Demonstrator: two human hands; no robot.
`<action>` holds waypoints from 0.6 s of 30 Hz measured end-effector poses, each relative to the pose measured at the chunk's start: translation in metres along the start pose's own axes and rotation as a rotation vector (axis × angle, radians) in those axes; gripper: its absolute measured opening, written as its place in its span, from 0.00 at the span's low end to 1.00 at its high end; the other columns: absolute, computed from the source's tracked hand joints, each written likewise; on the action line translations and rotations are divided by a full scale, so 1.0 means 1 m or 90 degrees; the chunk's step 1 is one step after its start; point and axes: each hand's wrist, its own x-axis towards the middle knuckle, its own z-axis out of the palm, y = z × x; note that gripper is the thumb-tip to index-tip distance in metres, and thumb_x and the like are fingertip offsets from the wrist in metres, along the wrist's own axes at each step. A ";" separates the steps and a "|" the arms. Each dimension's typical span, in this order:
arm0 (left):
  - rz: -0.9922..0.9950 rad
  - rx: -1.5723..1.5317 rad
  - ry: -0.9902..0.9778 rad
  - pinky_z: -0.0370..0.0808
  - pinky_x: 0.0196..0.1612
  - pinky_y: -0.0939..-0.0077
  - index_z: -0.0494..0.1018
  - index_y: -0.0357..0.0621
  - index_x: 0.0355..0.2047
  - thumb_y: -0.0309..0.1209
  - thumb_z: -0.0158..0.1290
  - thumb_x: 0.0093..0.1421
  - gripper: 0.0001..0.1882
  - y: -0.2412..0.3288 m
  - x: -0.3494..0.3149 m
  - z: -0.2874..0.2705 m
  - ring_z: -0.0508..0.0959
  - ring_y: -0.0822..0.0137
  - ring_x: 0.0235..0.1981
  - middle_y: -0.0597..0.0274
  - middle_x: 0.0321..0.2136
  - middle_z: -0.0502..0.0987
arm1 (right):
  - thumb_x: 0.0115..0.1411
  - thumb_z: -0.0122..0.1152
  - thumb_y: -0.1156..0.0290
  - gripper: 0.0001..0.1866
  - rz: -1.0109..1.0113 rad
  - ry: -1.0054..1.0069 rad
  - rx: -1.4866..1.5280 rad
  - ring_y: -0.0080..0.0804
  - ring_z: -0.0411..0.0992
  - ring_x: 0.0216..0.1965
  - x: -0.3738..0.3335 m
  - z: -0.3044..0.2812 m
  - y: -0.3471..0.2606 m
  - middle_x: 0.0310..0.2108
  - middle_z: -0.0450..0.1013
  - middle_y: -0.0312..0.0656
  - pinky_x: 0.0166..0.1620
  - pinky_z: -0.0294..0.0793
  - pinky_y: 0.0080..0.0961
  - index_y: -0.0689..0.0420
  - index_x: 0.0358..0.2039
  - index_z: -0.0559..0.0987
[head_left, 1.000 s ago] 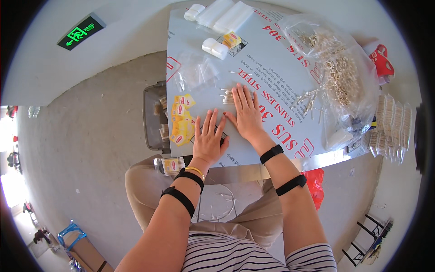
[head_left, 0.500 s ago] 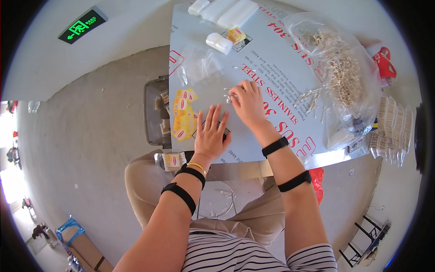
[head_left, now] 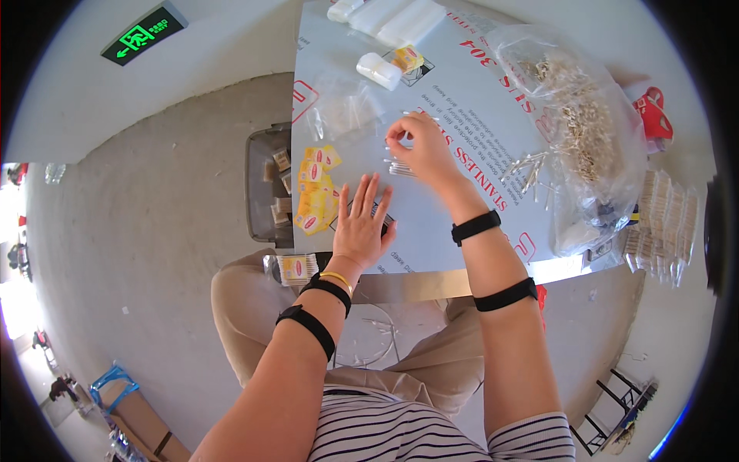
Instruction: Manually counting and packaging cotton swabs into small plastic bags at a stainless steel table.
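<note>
My left hand [head_left: 360, 227] lies flat on the metal-topped table with its fingers spread, holding nothing. Beside it on the left is a loose cluster of yellow-and-white printed cards [head_left: 314, 202]. My right hand [head_left: 425, 150] is raised slightly, thumb and forefinger curled into a pinch; anything between the tips is too small to make out. Just below those fingers rests a small bunch of cotton swabs [head_left: 400, 167], partly covered by the hand. More loose cotton swabs [head_left: 526, 169] are scattered to the right, next to a big clear bag of swabs [head_left: 581, 138].
Clear plastic bags [head_left: 346, 112] and white rolled packs [head_left: 379, 71] occupy the table's far left. A filled swab pack [head_left: 295, 269] sits at the near edge above my leg. A grey bin [head_left: 254, 189] stands left; stacked swab packs [head_left: 662, 223] are at right.
My right hand has lifted off the small swab bunch and its fingers have curled into a pinch, uncovering more of the bunch. My left hand stays flat.
</note>
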 end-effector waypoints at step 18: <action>0.005 -0.002 0.031 0.42 0.72 0.46 0.58 0.48 0.67 0.45 0.49 0.63 0.35 -0.002 0.000 0.005 0.50 0.56 0.73 0.54 0.71 0.50 | 0.50 0.67 0.72 0.04 -0.038 -0.142 -0.438 0.39 0.72 0.41 -0.007 0.024 0.003 0.32 0.75 0.39 0.46 0.72 0.36 0.54 0.27 0.81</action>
